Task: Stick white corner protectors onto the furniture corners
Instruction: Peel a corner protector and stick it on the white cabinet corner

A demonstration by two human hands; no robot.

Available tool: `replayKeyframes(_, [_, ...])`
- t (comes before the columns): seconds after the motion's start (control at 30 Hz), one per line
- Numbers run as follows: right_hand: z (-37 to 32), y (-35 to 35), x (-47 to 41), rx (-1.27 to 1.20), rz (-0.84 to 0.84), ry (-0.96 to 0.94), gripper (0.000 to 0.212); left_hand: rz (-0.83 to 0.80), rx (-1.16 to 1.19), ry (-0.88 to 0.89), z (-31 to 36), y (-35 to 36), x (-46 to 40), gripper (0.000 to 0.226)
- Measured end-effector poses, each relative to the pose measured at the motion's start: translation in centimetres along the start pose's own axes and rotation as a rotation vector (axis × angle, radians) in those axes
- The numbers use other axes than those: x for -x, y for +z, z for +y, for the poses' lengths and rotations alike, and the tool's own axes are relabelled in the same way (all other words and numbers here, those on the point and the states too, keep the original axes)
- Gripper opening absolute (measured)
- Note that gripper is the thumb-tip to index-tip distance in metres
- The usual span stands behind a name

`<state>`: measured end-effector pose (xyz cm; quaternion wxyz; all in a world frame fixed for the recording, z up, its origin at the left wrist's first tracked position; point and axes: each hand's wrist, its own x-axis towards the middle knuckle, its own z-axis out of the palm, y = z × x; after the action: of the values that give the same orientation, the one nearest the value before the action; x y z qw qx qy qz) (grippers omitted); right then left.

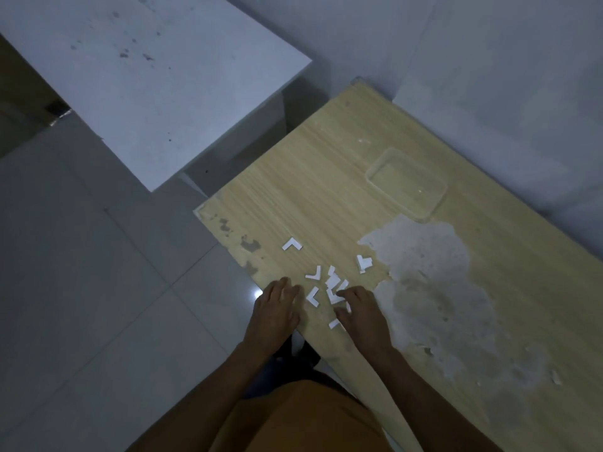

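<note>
Several white L-shaped corner protectors [333, 287] lie scattered on the wooden table [303, 197] near its front-left edge. One protector [292, 244] lies apart, farther out, and another [363, 263] sits to the right. My left hand [277, 306] rests flat on the table edge, fingers straight, holding nothing. My right hand [362, 309] lies over the near side of the pile, fingertips touching the protectors; one piece [334, 323] peeks out beneath it. Whether the right hand pinches a piece is hidden.
A clear shallow plastic tray [406, 185] sits farther back on the table. The table's veneer is peeled in a large grey patch [430, 278] at the right. A white cabinet [156, 79] stands to the left, across a gap. Tiled floor [98, 272] lies below.
</note>
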<state>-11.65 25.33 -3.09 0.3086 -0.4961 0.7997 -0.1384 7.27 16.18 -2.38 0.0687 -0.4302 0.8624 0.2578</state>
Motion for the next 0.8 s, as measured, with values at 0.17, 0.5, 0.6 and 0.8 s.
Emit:
replayKeyframes(0.17, [0.2, 1.2, -0.8, 0.135, -0.014, -0.023, 0.032, -0.055, -0.047, -0.073, 0.1, 1.1, -0.3, 0.058])
replayKeyframes(0.5, [0.6, 0.4, -0.8, 0.247, 0.084, -0.158, 0.014, -0.118, -0.024, -0.063, -0.4, 0.4, -0.5, 0.055])
replayKeyframes(0.6, [1.1, 0.2, -0.7, 0.253, 0.117, -0.193, 0.011, -0.084, 0.005, -0.081, 0.2, 0.2, -0.9, 0.046])
replayKeyframes(0.8, [1.2, 0.0, -0.8, 0.194, 0.148, -0.150, 0.012, 0.009, 0.131, -0.024, 2.1, 0.5, -1.8, 0.034])
